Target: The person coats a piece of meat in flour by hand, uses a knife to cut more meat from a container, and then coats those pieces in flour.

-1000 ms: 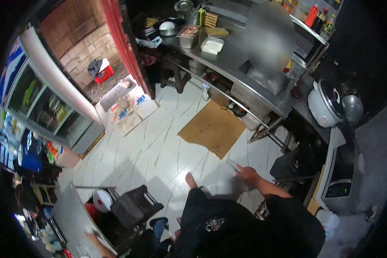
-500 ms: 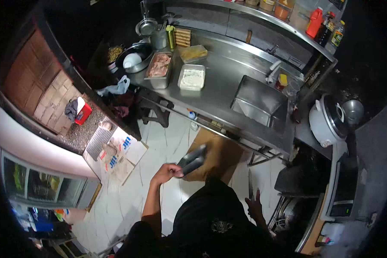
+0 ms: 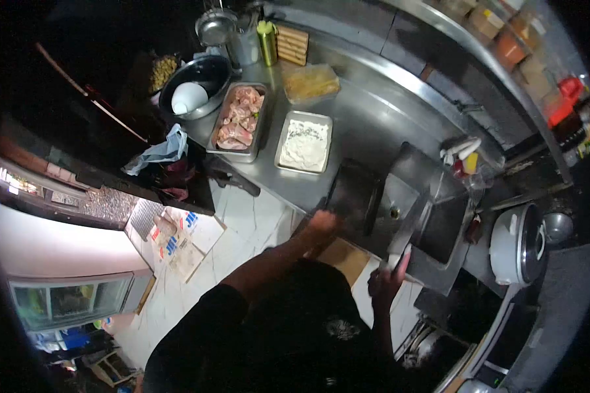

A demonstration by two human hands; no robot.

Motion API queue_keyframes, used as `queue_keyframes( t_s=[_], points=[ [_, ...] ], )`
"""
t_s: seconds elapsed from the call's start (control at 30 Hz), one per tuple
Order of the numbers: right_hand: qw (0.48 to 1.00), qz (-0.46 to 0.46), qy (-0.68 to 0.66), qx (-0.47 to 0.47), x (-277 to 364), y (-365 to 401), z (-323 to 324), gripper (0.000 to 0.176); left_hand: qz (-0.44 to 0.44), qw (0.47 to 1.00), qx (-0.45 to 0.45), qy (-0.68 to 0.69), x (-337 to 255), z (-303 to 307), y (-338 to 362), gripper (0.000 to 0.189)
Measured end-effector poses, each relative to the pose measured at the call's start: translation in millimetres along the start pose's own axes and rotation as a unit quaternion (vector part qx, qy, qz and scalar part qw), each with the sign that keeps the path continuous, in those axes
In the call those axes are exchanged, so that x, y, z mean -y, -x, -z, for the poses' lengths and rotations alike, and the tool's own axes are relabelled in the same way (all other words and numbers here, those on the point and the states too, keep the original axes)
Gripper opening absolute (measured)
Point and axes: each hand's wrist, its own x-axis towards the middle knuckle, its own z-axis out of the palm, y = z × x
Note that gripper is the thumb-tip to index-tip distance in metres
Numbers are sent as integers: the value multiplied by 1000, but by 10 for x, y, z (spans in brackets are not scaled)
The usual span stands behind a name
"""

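Observation:
My left hand (image 3: 324, 224) is closed on the near edge of a dark tray (image 3: 353, 195), which lies at the counter's front, just left of the sink. In my right hand (image 3: 388, 278) is a knife (image 3: 410, 229), its broad blade pointing up over the sink (image 3: 441, 232); the blade is blurred. Beyond the dark tray stands a metal tray of white powder (image 3: 305, 143). A deeper metal pan of raw meat (image 3: 241, 121) is to its left. Behind them sits a clear container with yellowish contents (image 3: 311, 84).
A black basin (image 3: 210, 72) holds a white bowl at the counter's left. A green bottle (image 3: 267, 43) stands at the back. A rice cooker (image 3: 514, 243) is right of the sink. An overhead shelf (image 3: 485, 49) bears containers. Flattened cardboard (image 3: 189, 242) lies on the floor.
My left hand and the dark tray have moved from above the floor to the counter beside the sink. My right hand has risen with the knife. The view has turned and come closer to the counter.

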Motion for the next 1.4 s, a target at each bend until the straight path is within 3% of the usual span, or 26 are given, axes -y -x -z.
queue_keyframes(
  t_s=[0.1, 0.13, 0.2, 0.27, 0.33, 0.37, 0.43, 0.47, 0.5, 0.53, 0.63, 0.73, 0.93, 1.0, 1.07, 1.23, 1.3, 1.4],
  points=[
    [984, 133, 119, 18, -40, -555, -249, 81, -44, 990, -37, -127, 274, 25, -274, 18],
    [981, 138, 134, 14, -89, -640, -294, 79, -66, 983, -40, -164, 392, 6, -276, 17],
    [989, 107, 106, -3, -17, -718, -542, 73, -138, 982, -11, -129, 498, 533, -354, 20],
    [999, 36, 14, -38, 233, -696, -945, 69, -79, 992, -25, 95, 632, 1216, -193, 23],
    [995, 49, 25, -84, 196, -710, -1284, 70, 80, 948, 4, 307, 729, 2157, -21, 29],
    [993, 45, 20, -105, 140, -693, -1426, 70, 24, 962, -74, 261, 1111, 2256, 114, 31],
    [992, 8, -30, -121, 1, -749, -1663, 71, 39, 946, -185, 262, 1818, 2630, 211, 31],
    [986, -14, 4, -167, 22, -803, -1900, 72, 116, 921, -212, 305, 2115, 2865, 224, 31],
    [985, -22, 8, -168, 27, -831, -2080, 71, 37, 965, -250, 69, 2455, 3075, 211, 30],
    [985, -29, 12, -168, -37, -843, -2229, 70, -40, 945, -274, -172, 2751, 3229, 195, 29],
    [967, 45, 217, -127, -739, -1045, -2299, 68, 96, 966, -127, -206, 3315, 3224, 200, 36],
    [972, 68, 196, -112, -608, -1172, -2669, 67, 147, 960, -38, -236, 3267, 3276, 41, 42],
    [982, 1, 152, -111, -367, -1413, -2876, 69, 224, 934, 107, -258, 3150, 3380, -297, 51],
    [982, -35, 145, -112, -286, -1543, -2885, 68, 213, 940, 82, -255, 3181, 3364, -307, 50],
    [981, -130, 93, -110, 96, -1633, -3011, 68, 189, 951, 72, -235, 3198, 3345, -262, 49],
    [943, 124, 308, -38, -138, -2073, -2645, 67, 132, 965, 83, -210, 3264, 3290, -95, 45],
    [891, 222, 395, -13, -151, -2100, -2479, 62, 146, 967, 64, -199, 3401, 3135, 18, 49],
    [944, 129, 300, 46, -27, -2155, -2282, 60, 196, 963, 86, -166, 3548, 3097, 70, 54]
  ],
)
